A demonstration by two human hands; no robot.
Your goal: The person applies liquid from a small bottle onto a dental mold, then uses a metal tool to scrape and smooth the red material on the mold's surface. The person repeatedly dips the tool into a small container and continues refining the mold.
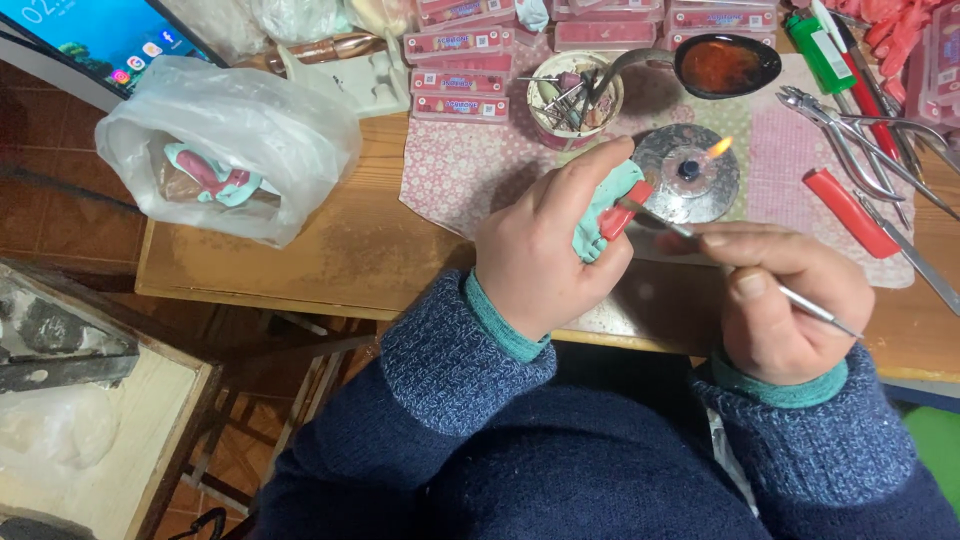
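Head view: left hand (540,250) grips a teal-and-red, seemingly waxy model (608,212); right hand (785,300) pinches a metal tool (735,275).

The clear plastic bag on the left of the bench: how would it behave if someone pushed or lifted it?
The clear plastic bag looks thin and crumpled, so it would probably deform and slide. The teal-and-pink pieces inside would likely shift, and seem light.

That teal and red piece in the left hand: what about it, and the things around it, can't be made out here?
Head view, the only one:
- Teal and red piece: mostly covered by the left hand; its full shape is hidden.
- Metal tool: its middle is hidden inside the right hand.
- White plastic bag: film blurs the teal and pink contents.
- Screen: cut off by the top edge.
- Round tub: its small tools are too tiny to tell apart.
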